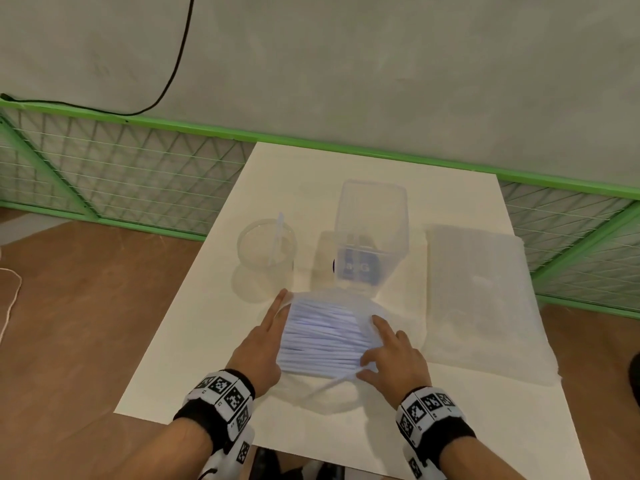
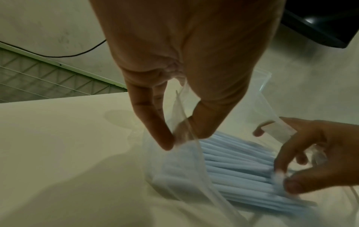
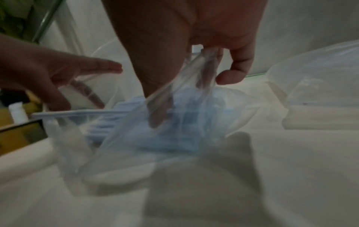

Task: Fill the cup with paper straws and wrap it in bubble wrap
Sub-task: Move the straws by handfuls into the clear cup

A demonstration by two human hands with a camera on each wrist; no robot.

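Observation:
A clear plastic bag (image 1: 327, 308) of pale blue paper straws (image 1: 322, 341) lies on the white mat (image 1: 194, 341) in front of me. My left hand (image 1: 282, 306) pinches the bag's open edge (image 2: 182, 122) between thumb and forefinger (image 2: 161, 138). My right hand (image 1: 369, 348) reaches into the bag from the right, and its thumb and fingers (image 2: 281, 173) pinch the straw ends (image 2: 242, 173). One straw (image 1: 332, 382) pokes out below that hand. The clear cup (image 1: 266, 251) stands behind on the left with a single straw (image 1: 277, 237) in it. Folded bubble wrap (image 1: 481, 299) lies at the right.
A tall clear rectangular container (image 1: 372, 230) with a blue label stands just behind the bag, between cup and bubble wrap. A green mesh fence (image 1: 121, 168) runs along the table's far edge. Brown tabletop (image 1: 86, 323) shows left of the mat.

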